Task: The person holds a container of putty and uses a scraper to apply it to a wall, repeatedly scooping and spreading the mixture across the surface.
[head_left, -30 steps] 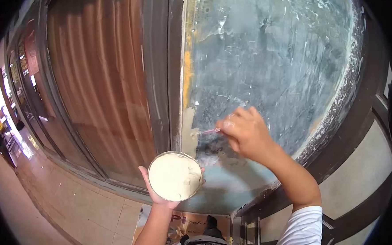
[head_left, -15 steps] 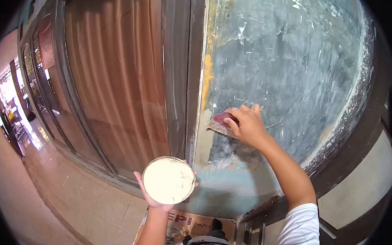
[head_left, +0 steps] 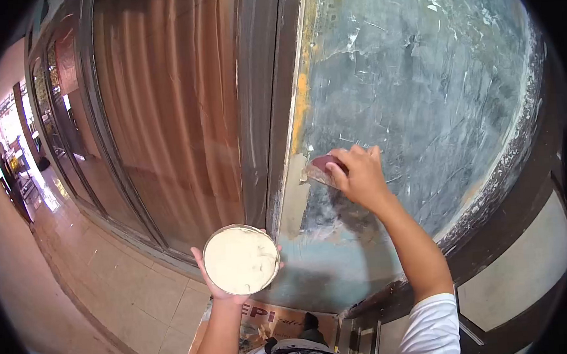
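Observation:
Cream-coloured putty (head_left: pixel 240 259) fills a round tub (head_left: pixel 206 263), which my left hand (head_left: pixel 220 292) supports from below with the fingers curled round its sides. In my right hand (head_left: pixel 362 176) is a putty knife (head_left: pixel 323 170) with a dark red grip, pinched between thumb and fingers. Its blade points left, right at a pale beige putty strip (head_left: pixel 293 202) along the edge of the blue-grey wall (head_left: pixel 415 112). Some putty clings to the blade's corner.
A dark wooden frame (head_left: pixel 254 108) borders the wall on the left, with a brown curtain (head_left: pixel 171 106) behind glass. Below lies a printed banner (head_left: pixel 265 319) on the tiled floor (head_left: pixel 129 281). Dark panelled woodwork (head_left: pixel 514 287) stands at the lower right.
The putty knife has turned slightly in my right hand, and its blade shows less putty. Fresh putty now reaches higher along the wall's edge. My left hand and the tub have shifted slightly left.

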### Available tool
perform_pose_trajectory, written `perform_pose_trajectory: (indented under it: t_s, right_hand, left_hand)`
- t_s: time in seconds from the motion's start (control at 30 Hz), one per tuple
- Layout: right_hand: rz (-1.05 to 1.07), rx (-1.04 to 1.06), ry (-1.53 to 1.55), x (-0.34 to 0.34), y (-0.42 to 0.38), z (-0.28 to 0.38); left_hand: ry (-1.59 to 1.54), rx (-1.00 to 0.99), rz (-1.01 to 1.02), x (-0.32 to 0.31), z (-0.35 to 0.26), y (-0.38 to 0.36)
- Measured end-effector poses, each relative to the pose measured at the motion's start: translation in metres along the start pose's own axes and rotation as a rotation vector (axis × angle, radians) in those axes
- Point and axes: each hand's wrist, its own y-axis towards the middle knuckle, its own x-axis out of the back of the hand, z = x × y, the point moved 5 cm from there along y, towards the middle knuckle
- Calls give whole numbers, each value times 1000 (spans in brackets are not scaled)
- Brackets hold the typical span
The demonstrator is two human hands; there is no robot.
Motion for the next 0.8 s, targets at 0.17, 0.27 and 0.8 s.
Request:
perform_pose_trajectory:
  t_s: [0.17,0.27,0.8]
  right_hand:
    - [-9,66,44,-10,-5,2]
    - [-54,75,-16,-4,2,1]
    - [-300,-90,289,42,22,-23]
  left_hand:
    - [28,-1,-54,7,0,-2]
    - [21,-2,-22,2,-1,-2]
    - [45,-3,-56,8,-4,-3]
